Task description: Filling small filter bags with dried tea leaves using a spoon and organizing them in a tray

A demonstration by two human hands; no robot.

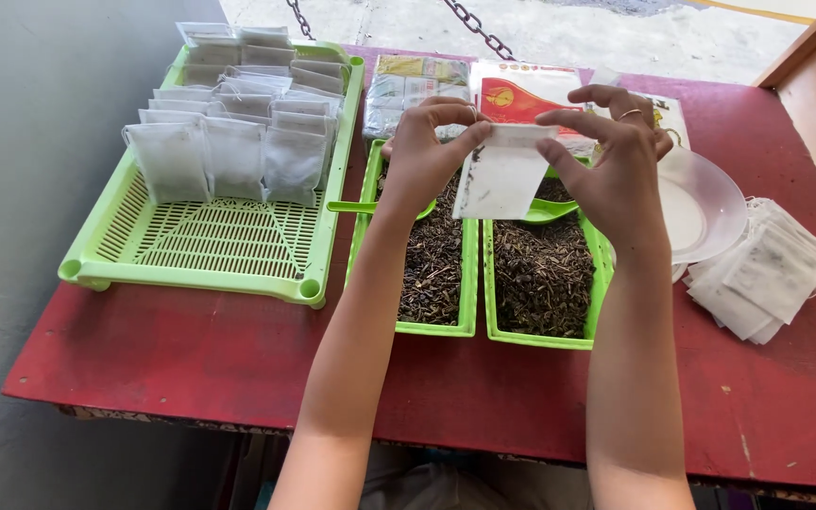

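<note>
Over the two green trays of loose dark tea in the middle of the red table (191, 359), we've got both hands up and pinching the same small white filter bag (502, 175). Our left hand (422, 156) grips its top left corner between thumb and fingers, and our right hand (616, 165) has the top right edge, fingers curled over the folded rim. So the hands are close together, both clamped on the bag, which hangs upright above the gap between the left tea tray (434, 255) and the right tea tray (542, 279). There are dark specks on the bag's lower left side; can't tell how full it is.

A green scoop (356, 206) sticks out of the left tea tray with its handle pointing left, and another green scoop (550, 210) lies in the right one, partly hidden behind the bag.

To the left sits a big green slotted basket tray (210, 246) with rows of filled white bags (238, 123) standing at its far end. On the right, a clear plastic lid (705, 203) lies just beside a loose pile of empty white bags (767, 269). Behind the tea trays are a couple of printed packets (417, 85), one with red on it.
</note>
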